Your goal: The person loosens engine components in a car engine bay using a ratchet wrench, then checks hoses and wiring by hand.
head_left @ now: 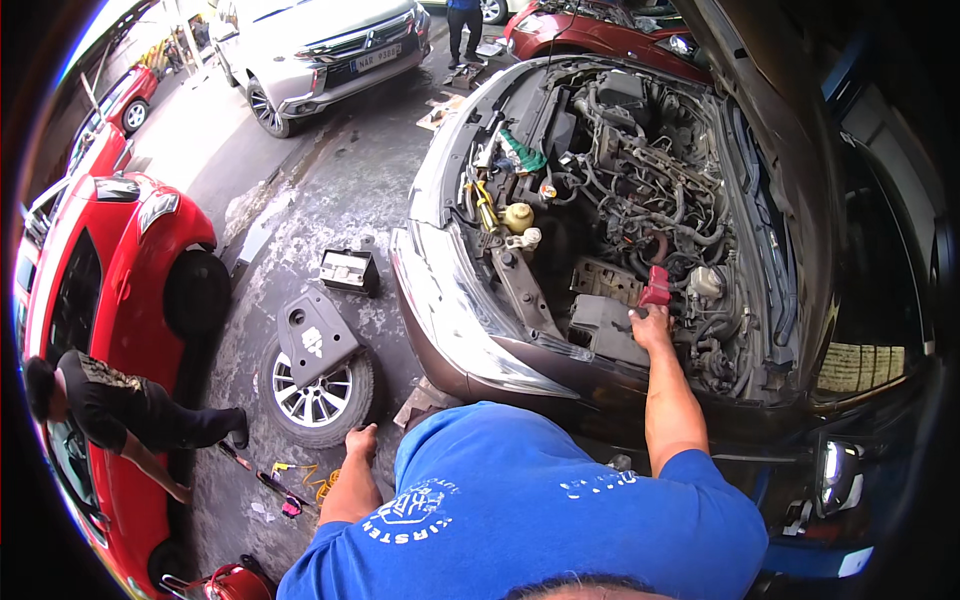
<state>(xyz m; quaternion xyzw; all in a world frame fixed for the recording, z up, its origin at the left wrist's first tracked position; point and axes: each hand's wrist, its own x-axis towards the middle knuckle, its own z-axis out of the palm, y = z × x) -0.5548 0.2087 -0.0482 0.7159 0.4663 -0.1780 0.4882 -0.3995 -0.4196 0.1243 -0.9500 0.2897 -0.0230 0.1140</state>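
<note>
My right hand (652, 328) reaches into the open engine bay of a dark car. Its fingers are closed at the edge of a black box (607, 325), beside a red plastic cover (656, 287); what they grip is hidden. Behind the box lies a dirty battery tray (598, 277). Hoses and wiring fill the engine (650, 170) beyond. My left hand (362, 440) hangs low outside the bumper, fingers curled, near a loose wheel (318, 408). Whatever is inside that hand, if anything, does not show.
A grey engine cover (316, 338) rests on the wheel; a car battery (348, 270) stands behind it. The raised hood (775, 130) hangs at the right. A person in black (140, 405) bends beside a red car (150, 250). A yellow cord (325, 485) lies on the floor.
</note>
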